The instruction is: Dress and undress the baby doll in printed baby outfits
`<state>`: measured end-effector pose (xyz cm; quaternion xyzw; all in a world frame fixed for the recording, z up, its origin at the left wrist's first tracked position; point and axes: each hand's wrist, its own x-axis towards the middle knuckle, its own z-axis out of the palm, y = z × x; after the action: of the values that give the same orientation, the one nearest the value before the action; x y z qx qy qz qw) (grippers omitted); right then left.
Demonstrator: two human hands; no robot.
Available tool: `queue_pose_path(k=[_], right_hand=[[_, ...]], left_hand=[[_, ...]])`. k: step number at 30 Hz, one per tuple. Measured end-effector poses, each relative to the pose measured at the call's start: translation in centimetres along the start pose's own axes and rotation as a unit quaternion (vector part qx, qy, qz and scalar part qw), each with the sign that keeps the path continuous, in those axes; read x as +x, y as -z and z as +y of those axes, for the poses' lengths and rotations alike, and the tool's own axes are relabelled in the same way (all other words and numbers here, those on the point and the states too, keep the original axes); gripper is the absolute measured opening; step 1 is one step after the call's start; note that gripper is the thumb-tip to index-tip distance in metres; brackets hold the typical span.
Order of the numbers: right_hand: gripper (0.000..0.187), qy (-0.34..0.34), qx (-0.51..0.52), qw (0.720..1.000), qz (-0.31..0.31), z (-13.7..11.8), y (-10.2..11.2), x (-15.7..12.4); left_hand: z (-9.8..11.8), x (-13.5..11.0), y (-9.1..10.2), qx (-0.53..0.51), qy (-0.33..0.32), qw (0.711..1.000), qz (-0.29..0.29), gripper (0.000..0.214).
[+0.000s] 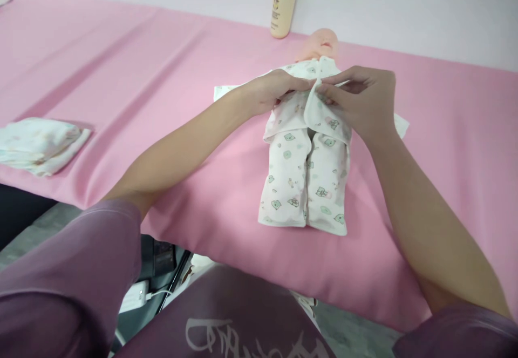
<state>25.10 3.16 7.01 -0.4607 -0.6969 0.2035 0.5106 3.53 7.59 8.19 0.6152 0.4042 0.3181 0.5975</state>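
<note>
A baby doll (pixel 325 41) lies on its back on the pink-covered table, its head toward the wall. It wears a white printed jacket (pixel 289 115) and matching trousers (pixel 286 185). Over the chest, my left hand (pixel 279 89) pinches the jacket's front edge from the left. My right hand (pixel 366 96) grips the overlapping front edge from the right, thumb and forefinger pressed together. The fingertips of both hands meet at the front opening, and any fastener between them is too small to make out. Below them the lower corner of the jacket front hangs loose over the trousers.
A cream-coloured bottle (pixel 283 7) stands behind the doll, close to the white wall. Folded printed cloth (pixel 42 144) lies at the left near the front edge of the pink cover (pixel 226 196). Below the table edge, a white device (pixel 135 296) with a cable is visible.
</note>
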Motion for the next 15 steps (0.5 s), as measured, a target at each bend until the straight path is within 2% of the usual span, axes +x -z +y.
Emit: queue_pose_path(k=[4, 10, 15], right_hand=[[0.022, 0.000, -0.026, 1.000, 0.014, -0.20, -0.24, -0.06], [0.027, -0.018, -0.034, 0.999, 0.000, -0.36, -0.40, 0.01], [0.023, -0.009, -0.048, 0.999, 0.014, -0.84, -0.61, -0.18]], left_hand=[[0.11, -0.02, -0.11, 0.008, -0.005, 1.000, 0.002, 0.018], [0.01, 0.07, -0.11, 0.016, -0.003, 1.000, 0.017, 0.028], [0.10, 0.10, -0.25, -0.010, 0.008, 1.000, 0.025, 0.023]])
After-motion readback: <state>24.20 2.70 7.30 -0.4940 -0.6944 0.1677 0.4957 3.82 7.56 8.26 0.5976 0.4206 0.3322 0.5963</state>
